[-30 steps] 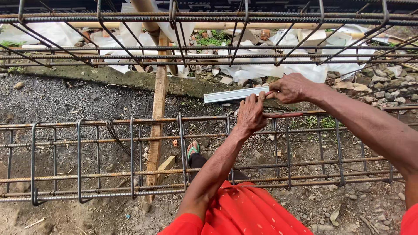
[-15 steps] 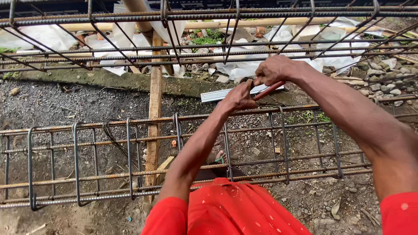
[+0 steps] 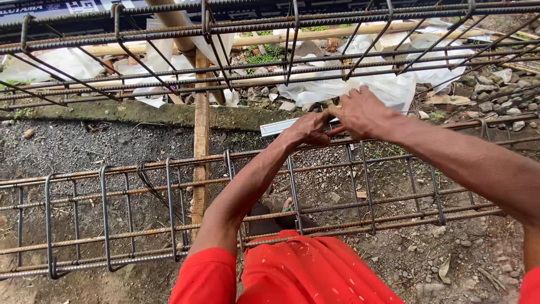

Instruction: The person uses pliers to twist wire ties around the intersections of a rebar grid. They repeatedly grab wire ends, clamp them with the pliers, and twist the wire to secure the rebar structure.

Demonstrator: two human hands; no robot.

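Pinched together, our left hand grips the top bar of the steel cage where an upright loop crosses it. Our right hand rests just beside it, fingers loosely spread, touching the same spot. That bar runs left to right. Both hands sit slightly higher in view than half a second ago.

You are working in even, overcast daylight from above, bright enough everywhere with no hard shadows. The white plastic sheeting at the top is close to blown out, the brightest spot in view. Your forearms show a soft sheen. Focus is sharp across the rebar cage and gravel; the bars bow slightly toward the frame edges.
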